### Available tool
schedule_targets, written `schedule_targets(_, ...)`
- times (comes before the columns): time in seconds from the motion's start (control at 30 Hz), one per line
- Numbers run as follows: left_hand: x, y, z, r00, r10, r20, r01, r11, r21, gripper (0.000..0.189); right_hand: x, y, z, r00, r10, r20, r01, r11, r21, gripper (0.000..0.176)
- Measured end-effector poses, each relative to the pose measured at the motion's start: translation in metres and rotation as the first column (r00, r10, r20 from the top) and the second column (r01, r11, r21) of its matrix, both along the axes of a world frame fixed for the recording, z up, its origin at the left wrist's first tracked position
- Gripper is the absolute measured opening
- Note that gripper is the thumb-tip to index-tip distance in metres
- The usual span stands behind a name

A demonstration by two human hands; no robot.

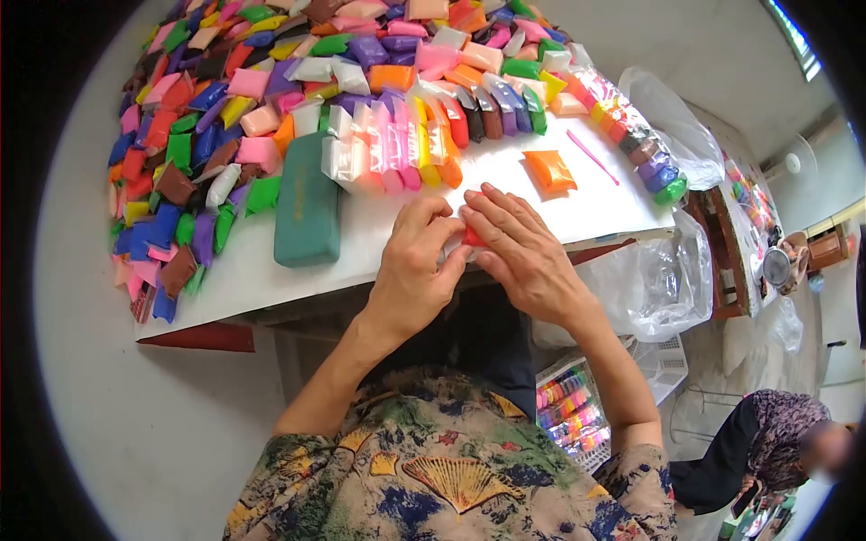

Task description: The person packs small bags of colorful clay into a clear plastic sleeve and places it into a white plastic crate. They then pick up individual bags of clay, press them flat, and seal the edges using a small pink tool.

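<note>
At the table's front edge, both my hands meet around a small red packet (473, 236), mostly hidden by the fingers. My left hand (418, 255) pinches its left side with thumb and forefinger. My right hand (521, 252) lies over its right side with the fingers pressed together. An orange packet (549, 172) lies just beyond my right hand, with a thin pink stick (593, 157) to its right. Left of my hands is a green box (308, 200). Behind them stands a row of clear-wrapped packets (394, 151) in several colours.
A large heap of coloured packets (255, 84) covers the back and left of the white table (234, 287). Clear plastic bags (663, 281) hang at the right. Below is a white crate (663, 365) near a tray of coloured packets (570, 406). Another person (767, 442) is at the lower right.
</note>
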State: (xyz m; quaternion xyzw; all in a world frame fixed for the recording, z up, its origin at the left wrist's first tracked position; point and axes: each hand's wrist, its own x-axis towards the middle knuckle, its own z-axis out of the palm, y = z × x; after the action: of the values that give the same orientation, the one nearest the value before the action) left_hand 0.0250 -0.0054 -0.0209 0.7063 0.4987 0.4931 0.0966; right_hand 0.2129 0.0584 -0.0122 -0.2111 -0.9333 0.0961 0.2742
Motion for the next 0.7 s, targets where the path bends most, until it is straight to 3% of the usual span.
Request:
schedule_targets(0.03, 0.002, 0.001, 0.000, 1.000, 0.010, -0.016, -0.010, 1.000, 0.011, 0.019, 0.003, 0.002, 0.002, 0.999, 0.029, -0.032, -0.031, 0.998, -0.059, 0.052)
schedule_targets(0.13, 0.005, 0.003, -0.001, 0.997, 0.046, -0.058, -0.042, 0.997, 0.064, 0.017, 0.010, -0.011, 0.011, 0.916, -0.070, -0.394, -0.077, 0.935, -0.346, 0.051)
schedule_targets(0.27, 0.006, 0.002, -0.003, 0.994, 0.039, -0.098, -0.030, 0.995, 0.090, 0.014, 0.018, -0.014, -0.003, 0.938, -0.227, -0.261, 0.213, 0.974, -0.080, 0.035)
schedule_targets(0.4, 0.007, 0.004, 0.000, 0.992, 0.049, -0.113, -0.037, 0.994, 0.105, 0.015, 0.012, -0.005, -0.009, 0.943, -0.209, -0.260, 0.256, 0.953, 0.163, 0.030)
schedule_targets(0.7, 0.006, 0.006, 0.004, 0.962, 0.030, -0.271, -0.006, 0.996, 0.089, 0.013, 0.013, -0.006, -0.011, 0.940, -0.201, -0.275, 0.254, 0.952, 0.171, 0.021)
